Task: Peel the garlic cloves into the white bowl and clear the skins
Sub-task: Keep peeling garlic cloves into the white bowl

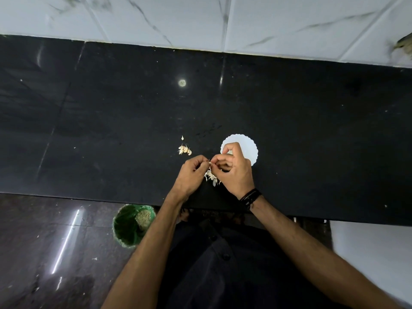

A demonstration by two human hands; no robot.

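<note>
Both hands meet over the black counter. My left hand and my right hand pinch one small garlic clove between their fingertips. A heap of loose white skins lies on the counter right under the hands. Several unpeeled cloves sit in a small cluster just beyond my left hand. The white scalloped bowl stands behind my right hand, which covers its near left part; its contents cannot be made out.
A green bin with a green liner and some scraps stands on the dark floor below the counter's front edge, left of my body. White marbled wall tiles rise behind the counter.
</note>
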